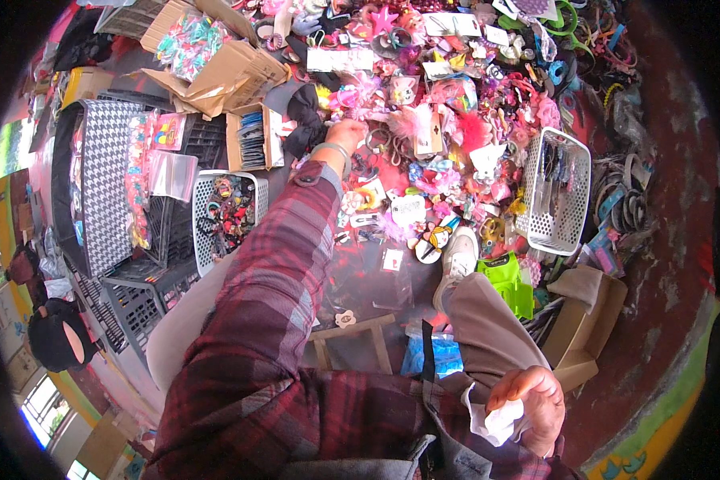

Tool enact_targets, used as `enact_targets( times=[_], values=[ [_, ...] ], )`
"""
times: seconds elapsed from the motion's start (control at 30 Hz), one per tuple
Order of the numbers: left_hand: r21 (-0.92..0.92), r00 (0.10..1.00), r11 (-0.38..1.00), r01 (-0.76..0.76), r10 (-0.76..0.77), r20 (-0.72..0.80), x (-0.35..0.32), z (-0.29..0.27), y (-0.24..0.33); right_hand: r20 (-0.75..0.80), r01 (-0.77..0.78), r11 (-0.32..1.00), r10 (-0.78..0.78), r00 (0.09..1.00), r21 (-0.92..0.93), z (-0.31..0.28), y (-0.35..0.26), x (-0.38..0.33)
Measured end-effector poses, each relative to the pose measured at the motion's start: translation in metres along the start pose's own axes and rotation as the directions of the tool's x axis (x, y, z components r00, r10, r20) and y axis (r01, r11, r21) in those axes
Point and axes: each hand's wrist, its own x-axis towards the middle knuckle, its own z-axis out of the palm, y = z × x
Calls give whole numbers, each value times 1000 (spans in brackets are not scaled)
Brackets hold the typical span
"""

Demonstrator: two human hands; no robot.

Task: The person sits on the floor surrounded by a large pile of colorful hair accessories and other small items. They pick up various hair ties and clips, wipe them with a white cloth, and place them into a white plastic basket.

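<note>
My left hand point(346, 138) reaches out to the far side of the pile of hair accessories point(456, 120). Its fingers are curled down among the pieces, and whatever they may hold is hidden. A dark bow-like cloth piece point(303, 120) lies just left of it, and brown hair ties point(392, 148) are on its right. Close to my body at the lower right, my right hand point(541, 408) is closed around a crumpled white paper point(498, 422). In the pile are pink fluffy clips, bows, headbands and white cards.
Left of my arm stands a white basket point(202, 220) of small accessories, beside dark crates point(172, 232) and a cardboard box point(230, 84) of packets. Another white basket point(578, 216) is on the right. My shoe point(459, 254) touches the pile's edge near a bright green plastic piece point(510, 284).
</note>
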Motion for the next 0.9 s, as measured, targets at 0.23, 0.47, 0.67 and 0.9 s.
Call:
enact_targets(
  times=[0.23, 0.47, 0.67, 0.9],
  values=[
    [353, 989, 933, 69, -19, -144, -15, 40, 27, -86, -8, 998, 3, 996, -62, -7, 5, -3],
    [339, 979, 939, -63, 124, -161, -21, 37, 24, -56, 13, 998, -16, 998, -59, 3, 3, 4],
    [213, 966, 959, -189, 221, -136, -28, 34, 21, -55, -5, 999, 3, 998, -46, 8, -2, 8],
    [470, 991, 873, 133, -101, -93, -12, 51, 47, -37, -19, 997, 17, 999, -76, 2, 0, 7]
  ],
)
